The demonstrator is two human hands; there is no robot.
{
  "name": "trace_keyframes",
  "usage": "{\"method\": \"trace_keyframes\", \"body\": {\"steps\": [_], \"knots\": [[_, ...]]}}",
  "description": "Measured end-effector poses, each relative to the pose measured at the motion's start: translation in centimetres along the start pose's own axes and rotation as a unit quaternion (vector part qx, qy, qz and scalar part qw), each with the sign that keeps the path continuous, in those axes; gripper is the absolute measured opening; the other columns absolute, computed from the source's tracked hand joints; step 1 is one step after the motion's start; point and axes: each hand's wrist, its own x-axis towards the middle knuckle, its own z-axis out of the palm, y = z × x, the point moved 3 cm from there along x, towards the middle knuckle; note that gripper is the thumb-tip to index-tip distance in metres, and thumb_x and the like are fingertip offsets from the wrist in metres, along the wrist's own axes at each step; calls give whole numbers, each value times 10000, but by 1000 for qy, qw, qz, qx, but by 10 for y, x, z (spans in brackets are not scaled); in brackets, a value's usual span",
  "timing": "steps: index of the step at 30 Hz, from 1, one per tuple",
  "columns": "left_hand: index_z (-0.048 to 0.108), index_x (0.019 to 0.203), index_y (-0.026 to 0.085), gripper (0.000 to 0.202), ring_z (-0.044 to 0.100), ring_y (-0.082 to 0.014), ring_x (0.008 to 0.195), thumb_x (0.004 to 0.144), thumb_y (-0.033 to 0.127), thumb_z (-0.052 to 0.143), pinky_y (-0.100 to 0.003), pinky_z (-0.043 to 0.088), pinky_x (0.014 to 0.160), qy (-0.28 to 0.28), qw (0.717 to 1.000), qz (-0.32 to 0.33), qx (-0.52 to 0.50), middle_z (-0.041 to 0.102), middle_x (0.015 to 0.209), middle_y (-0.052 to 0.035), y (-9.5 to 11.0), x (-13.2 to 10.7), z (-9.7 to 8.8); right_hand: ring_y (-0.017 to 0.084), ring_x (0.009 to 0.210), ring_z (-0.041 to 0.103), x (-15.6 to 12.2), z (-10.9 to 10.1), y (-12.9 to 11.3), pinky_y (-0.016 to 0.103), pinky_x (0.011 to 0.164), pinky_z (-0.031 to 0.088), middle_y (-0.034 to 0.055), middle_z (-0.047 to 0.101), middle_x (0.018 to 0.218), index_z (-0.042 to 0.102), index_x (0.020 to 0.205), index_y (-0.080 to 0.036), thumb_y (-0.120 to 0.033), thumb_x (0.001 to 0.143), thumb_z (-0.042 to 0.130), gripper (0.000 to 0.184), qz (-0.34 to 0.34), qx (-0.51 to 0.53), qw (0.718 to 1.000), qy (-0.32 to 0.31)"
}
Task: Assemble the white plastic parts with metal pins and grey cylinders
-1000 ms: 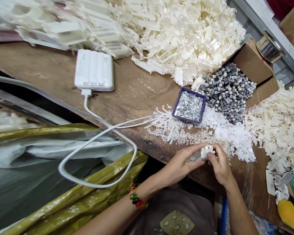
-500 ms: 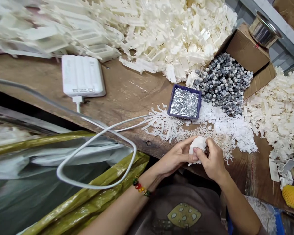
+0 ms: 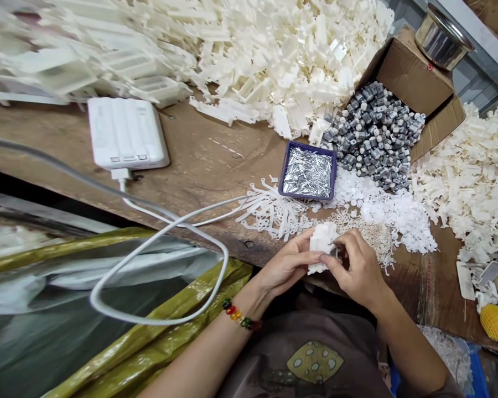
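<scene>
My left hand (image 3: 284,265) and my right hand (image 3: 357,271) meet at the near edge of the wooden table (image 3: 207,160). Both are closed on a small white plastic part (image 3: 321,243), the left cupping it from below, the right pinching its right side. Just beyond lie thin white plastic strips (image 3: 274,213) and a heap of small white round pieces (image 3: 385,213). A purple tray of metal pins (image 3: 308,172) stands behind them.
A torn cardboard box (image 3: 415,77) spills grey cylindrical parts (image 3: 373,132). Big piles of cream plastic parts (image 3: 274,50) cover the back and right. A white power bank (image 3: 124,132) with its cable (image 3: 157,265) sits left. A steel cup (image 3: 440,38) stands far right.
The hands have kept the white part and turned it upright between the fingers. The view has drifted, so everything sits slightly lower and further left in the picture.
</scene>
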Motion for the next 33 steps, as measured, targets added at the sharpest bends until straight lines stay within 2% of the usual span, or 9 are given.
{"method": "trace_keyframes", "body": {"steps": [9,15,18,20,25,27,29,31,33], "knots": [[635,1078,135,522,568,-91,554,569,80,741,-170,420,532,56,998,-4,-3,684,717,-13,-2,-2,7,190,746,512,-8,17,5,308,654,444,78,513,783,505,863,-170,-321,892,403,185,-29,-50,998,24],[572,1154,173,517,631,-137,778,664,92,713,-228,477,750,45,998,15,31,692,936,-41,4,2,13,108,600,474,2,12,34,228,547,405,-8,505,745,480,947,-186,-444,814,540,297,142,130,981,21],[593,1088,157,402,653,-154,748,702,151,703,-280,504,763,35,999,-35,11,688,928,-54,4,0,12,102,543,447,15,18,44,219,505,358,-42,469,612,487,755,-194,-496,843,465,316,174,193,963,-68],[611,1009,135,285,665,-171,698,743,214,674,-325,525,740,30,996,-79,-36,690,866,-63,3,-2,8,108,535,440,20,18,44,234,529,357,-39,453,565,464,654,-196,-497,885,373,390,171,176,967,-75],[612,814,118,112,635,-136,617,797,228,601,-266,531,651,50,983,-104,-146,664,711,-44,1,-5,3,209,885,519,16,8,10,350,791,403,70,577,913,567,922,-199,-488,813,530,312,14,41,998,34],[619,807,112,146,614,-131,600,784,255,605,-234,512,601,62,991,-73,-98,658,702,-52,7,-9,5,233,992,500,15,7,-3,393,869,385,87,576,1017,571,990,-210,-480,790,571,336,-77,47,996,4],[626,905,118,241,608,-149,621,744,297,639,-244,502,601,102,994,-8,44,675,777,-61,21,-19,4,215,974,520,26,2,-2,386,865,398,72,594,988,580,940,-212,-457,844,502,274,-95,84,992,4],[592,1067,151,419,618,-188,715,701,342,670,-266,493,659,188,945,76,256,681,929,-62,42,-39,-4,193,907,542,55,-5,14,359,820,419,60,606,919,578,869,-197,-419,887,428,269,-43,101,992,56],[538,1182,179,540,612,-241,873,707,413,643,-280,465,756,287,826,138,465,661,1051,-66,61,-66,-18,185,845,546,99,-5,33,334,782,421,53,612,857,578,818,-181,-395,878,440,262,18,69,992,100]]}}
